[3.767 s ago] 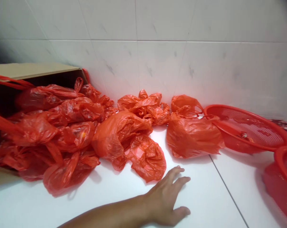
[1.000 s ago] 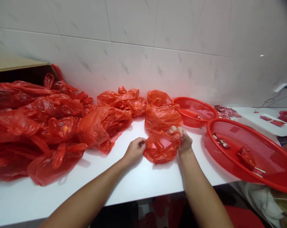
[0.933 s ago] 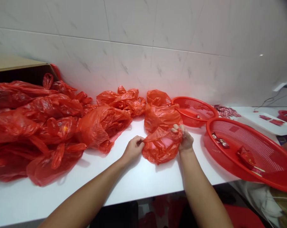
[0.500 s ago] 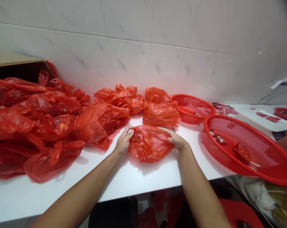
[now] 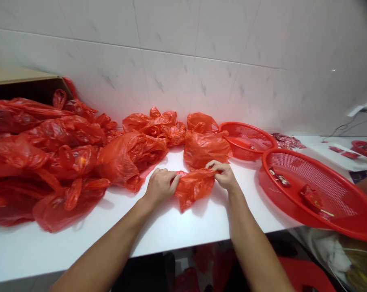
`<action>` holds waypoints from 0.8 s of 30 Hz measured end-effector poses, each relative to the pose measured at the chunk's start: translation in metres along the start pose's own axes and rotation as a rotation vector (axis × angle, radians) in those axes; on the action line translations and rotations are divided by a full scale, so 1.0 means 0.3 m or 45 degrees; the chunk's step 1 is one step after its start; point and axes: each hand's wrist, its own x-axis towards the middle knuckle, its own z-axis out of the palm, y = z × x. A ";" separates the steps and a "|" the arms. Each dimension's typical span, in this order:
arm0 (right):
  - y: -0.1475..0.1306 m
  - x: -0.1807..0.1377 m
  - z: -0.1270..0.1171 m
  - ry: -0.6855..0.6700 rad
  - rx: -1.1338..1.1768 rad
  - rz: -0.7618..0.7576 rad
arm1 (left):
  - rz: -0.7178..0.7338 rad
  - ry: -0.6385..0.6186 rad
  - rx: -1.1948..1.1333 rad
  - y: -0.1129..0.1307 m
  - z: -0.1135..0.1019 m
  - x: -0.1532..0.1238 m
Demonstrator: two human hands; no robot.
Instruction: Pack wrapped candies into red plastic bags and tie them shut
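A small red plastic bag [image 5: 193, 187] lies on the white counter [image 5: 177, 227] between my two hands, bunched and hanging slightly toward the near edge. My left hand [image 5: 159, 186] pinches its left top edge with closed fingers. My right hand [image 5: 222, 176] grips the right top edge, fingers curled around the plastic. Just behind it sits another filled red bag [image 5: 207, 149].
A big heap of red bags [image 5: 55, 154] spills from a cardboard box [image 5: 19, 81] at left. More bags [image 5: 159, 125] lie by the tiled wall. Two red mesh baskets [image 5: 247, 140] [image 5: 317, 194] stand at right, the nearer holding small wrapped items. A white tray [image 5: 341, 158] sits beyond.
My left hand first lay alone on the counter. Both hands then took the small bag, spread it open, and now have drawn its top edge together so it looks narrower.
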 end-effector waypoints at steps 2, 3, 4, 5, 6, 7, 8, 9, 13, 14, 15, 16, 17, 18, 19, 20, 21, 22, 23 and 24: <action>0.001 0.005 0.016 0.103 -0.127 -0.083 | -0.039 -0.067 0.080 0.003 0.007 -0.006; -0.001 0.006 0.023 0.155 -0.213 -0.146 | -0.038 -0.100 0.104 0.004 0.008 -0.010; -0.005 0.005 0.028 0.204 -0.321 -0.228 | -0.028 -0.122 0.131 0.005 0.007 -0.013; -0.011 0.004 0.032 0.248 -0.443 -0.322 | -0.014 -0.132 0.166 0.007 0.007 -0.016; -0.019 0.002 0.035 0.286 -0.573 -0.419 | -0.005 -0.128 0.213 0.010 0.006 -0.020; -0.028 0.001 0.039 0.318 -0.695 -0.508 | -0.004 -0.109 0.267 0.014 0.007 -0.024; -0.036 -0.001 0.042 0.341 -0.793 -0.577 | -0.012 -0.079 0.318 0.019 0.009 -0.027; -0.044 -0.003 0.046 0.355 -0.857 -0.620 | -0.029 -0.043 0.360 0.025 0.012 -0.031; -0.055 -0.005 0.067 0.324 -1.004 -0.670 | -0.109 0.120 0.394 0.042 0.023 -0.045; -0.054 -0.005 0.073 0.299 -1.029 -0.658 | -0.119 0.169 0.378 0.045 0.023 -0.048; -0.051 -0.005 0.081 0.272 -1.049 -0.643 | -0.112 0.217 0.350 0.048 0.024 -0.051; -0.048 -0.005 0.089 0.242 -1.063 -0.629 | -0.083 0.250 0.306 0.052 0.025 -0.054; -0.045 -0.006 0.098 0.209 -1.068 -0.619 | -0.034 0.258 0.245 0.056 0.027 -0.057; -0.042 -0.005 0.107 0.175 -1.066 -0.615 | 0.030 0.236 0.172 0.060 0.032 -0.059; -0.039 -0.005 0.116 0.145 -1.054 -0.617 | 0.093 0.188 0.098 0.063 0.040 -0.060; -0.035 -0.003 0.124 0.118 -1.035 -0.625 | 0.139 0.128 0.036 0.066 0.048 -0.059; -0.031 -0.001 0.129 0.095 -1.011 -0.639 | 0.157 0.064 -0.003 0.067 0.058 -0.057; -0.026 0.002 0.131 0.075 -0.983 -0.654 | 0.145 0.007 -0.010 0.067 0.067 -0.053; -0.021 0.006 0.128 0.057 -0.952 -0.663 | 0.111 -0.043 0.017 0.064 0.073 -0.048; -0.018 0.009 0.121 0.031 -0.926 -0.657 | 0.063 -0.091 0.073 0.061 0.077 -0.043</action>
